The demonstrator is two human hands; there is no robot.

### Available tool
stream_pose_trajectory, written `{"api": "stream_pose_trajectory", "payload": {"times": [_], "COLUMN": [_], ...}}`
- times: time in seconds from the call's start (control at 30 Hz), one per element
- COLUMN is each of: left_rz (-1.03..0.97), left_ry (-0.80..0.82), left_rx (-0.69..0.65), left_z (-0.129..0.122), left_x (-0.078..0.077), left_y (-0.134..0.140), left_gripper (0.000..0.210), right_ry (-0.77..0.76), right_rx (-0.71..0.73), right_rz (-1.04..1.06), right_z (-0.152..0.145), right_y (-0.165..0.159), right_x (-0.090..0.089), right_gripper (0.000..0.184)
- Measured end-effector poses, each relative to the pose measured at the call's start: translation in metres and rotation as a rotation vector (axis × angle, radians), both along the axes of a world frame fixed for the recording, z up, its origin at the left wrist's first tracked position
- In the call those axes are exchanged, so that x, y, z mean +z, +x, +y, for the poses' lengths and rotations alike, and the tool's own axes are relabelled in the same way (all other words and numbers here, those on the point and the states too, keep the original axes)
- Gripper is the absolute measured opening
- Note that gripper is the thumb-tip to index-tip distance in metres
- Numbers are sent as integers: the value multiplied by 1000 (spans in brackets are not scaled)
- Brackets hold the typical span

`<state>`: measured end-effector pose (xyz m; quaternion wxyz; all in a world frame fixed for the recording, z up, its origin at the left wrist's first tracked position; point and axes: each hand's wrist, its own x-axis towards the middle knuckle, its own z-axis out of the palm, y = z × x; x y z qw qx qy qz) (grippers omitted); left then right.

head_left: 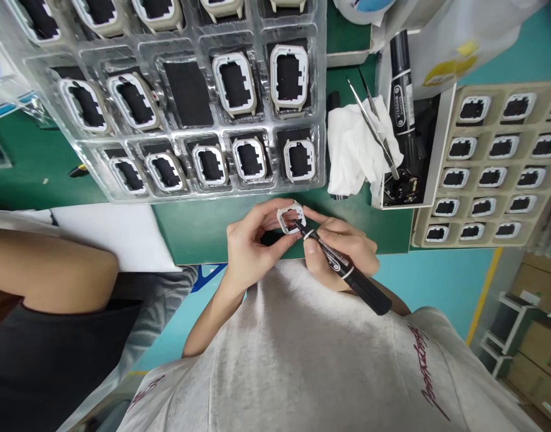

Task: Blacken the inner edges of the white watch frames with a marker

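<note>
Between the thumb and fingers of my left hand (252,243) is a small white watch case frame (282,223), held over the front edge of the green table. My right hand (342,246) grips a black marker pen (338,261), its tip at the frame's inner edge; whether it touches cannot be made out. Just beyond my hands lies a clear plastic tray (322,150) with rows of similar frames on black pads. One pocket (187,93) in its middle row shows only the black pad.
Right of the tray, tweezers (372,123) rest on a crumpled white cloth (347,147). Beside them a white box (441,138) holds another marker (402,90). A beige tray (477,153) of frames lies far right. At left a person's arm (54,270) rests near white sheets (122,237).
</note>
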<state>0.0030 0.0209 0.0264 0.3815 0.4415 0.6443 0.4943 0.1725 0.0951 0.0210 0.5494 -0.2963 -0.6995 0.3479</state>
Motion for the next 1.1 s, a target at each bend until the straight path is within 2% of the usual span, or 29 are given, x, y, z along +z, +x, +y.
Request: {"api": "stream_pose_trajectory", "payload": {"times": [0.23, 0.53, 0.83, 1.1], "left_rz": [6, 127, 142, 160], "left_ry": [13, -14, 18, 65], "left_rx": [24, 52, 44, 3], "left_z": [-1, -3, -1, -2], "left_x": [3, 7, 7, 3], "left_y": [2, 4, 4, 3], "left_gripper": [51, 53, 50, 42], "right_ry": [-15, -64, -90, -121], "right_rx": [-44, -66, -12, -24], "right_rz": [-16, -70, -35, -49], "right_z": [0, -3, 1, 0], "right_y": [-6, -2, 0, 1], "right_x": [3, 0, 3, 5], "right_gripper": [10, 15, 21, 19]}}
